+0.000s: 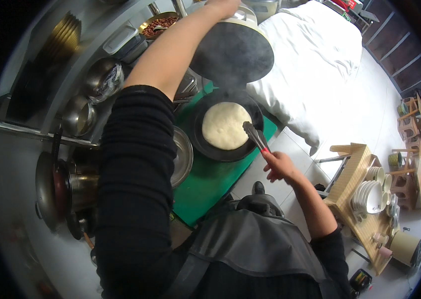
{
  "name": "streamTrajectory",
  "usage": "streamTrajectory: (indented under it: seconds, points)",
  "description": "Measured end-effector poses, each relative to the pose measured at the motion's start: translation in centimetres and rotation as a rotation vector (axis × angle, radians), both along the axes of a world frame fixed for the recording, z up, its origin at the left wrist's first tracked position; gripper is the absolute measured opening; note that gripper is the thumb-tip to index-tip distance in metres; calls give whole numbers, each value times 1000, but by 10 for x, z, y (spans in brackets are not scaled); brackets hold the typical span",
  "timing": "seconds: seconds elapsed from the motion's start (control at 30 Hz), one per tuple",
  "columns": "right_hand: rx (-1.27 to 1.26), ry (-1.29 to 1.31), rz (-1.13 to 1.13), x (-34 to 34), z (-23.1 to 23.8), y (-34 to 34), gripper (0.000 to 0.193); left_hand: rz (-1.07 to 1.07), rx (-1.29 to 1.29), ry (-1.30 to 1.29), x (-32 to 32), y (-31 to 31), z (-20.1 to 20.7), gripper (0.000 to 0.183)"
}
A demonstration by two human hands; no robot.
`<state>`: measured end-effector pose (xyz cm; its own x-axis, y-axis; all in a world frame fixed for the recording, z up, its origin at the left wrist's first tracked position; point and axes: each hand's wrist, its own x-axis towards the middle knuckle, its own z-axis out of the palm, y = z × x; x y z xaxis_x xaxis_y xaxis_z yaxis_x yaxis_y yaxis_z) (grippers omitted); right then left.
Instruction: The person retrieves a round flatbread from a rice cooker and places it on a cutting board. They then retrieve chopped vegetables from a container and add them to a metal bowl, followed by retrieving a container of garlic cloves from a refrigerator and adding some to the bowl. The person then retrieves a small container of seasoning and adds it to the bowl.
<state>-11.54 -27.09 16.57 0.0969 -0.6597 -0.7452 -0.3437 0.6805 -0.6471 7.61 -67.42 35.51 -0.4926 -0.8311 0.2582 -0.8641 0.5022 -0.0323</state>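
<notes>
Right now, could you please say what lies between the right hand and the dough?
In the head view, tongs held in the right hand, over the pan.

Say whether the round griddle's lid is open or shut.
Open: the lid is raised at the left hand, dark underside showing, and the flatbread lies uncovered on the griddle.

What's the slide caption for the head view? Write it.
Left hand at the raised lid; right hand holding tongs against round, pale dough.

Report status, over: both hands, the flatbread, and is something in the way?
Left hand at raised lid, grip unclear. Right hand holding tongs, tips at edge of flatbread. Flatbread flat in pan. Steam above; no obstacle seen.
</notes>
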Motion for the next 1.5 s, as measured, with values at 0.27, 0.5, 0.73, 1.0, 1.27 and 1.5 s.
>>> streamTrajectory:
  seconds: [0.27, 0.5, 0.73, 1.0, 1.27, 1.5]
  points:
    - [40, 122, 213, -10, 16, -70, 65, -311, 124, -237, 32, -46, -2, 30]
    - [96, 151, 318, -22, 23, -110, 56, -264, 371, -1, 57, 18, 29, 42]
    - [80, 149, 342, -28, 19, -117, 48, -337, 174, -116, 63, 24, 20, 44]
    - [141, 224, 487, -18, 34, -124, 43, -322, 175, -93, 63, 23, 17, 30]
    - [136, 5, 244, -33, 11, -102, 44, -327, 189, -47, 61, 37, 22, 23]
    - [-72, 98, 289, -19, 1, -99, 46, -352, 171, -35, 62, 38, 20, 25]
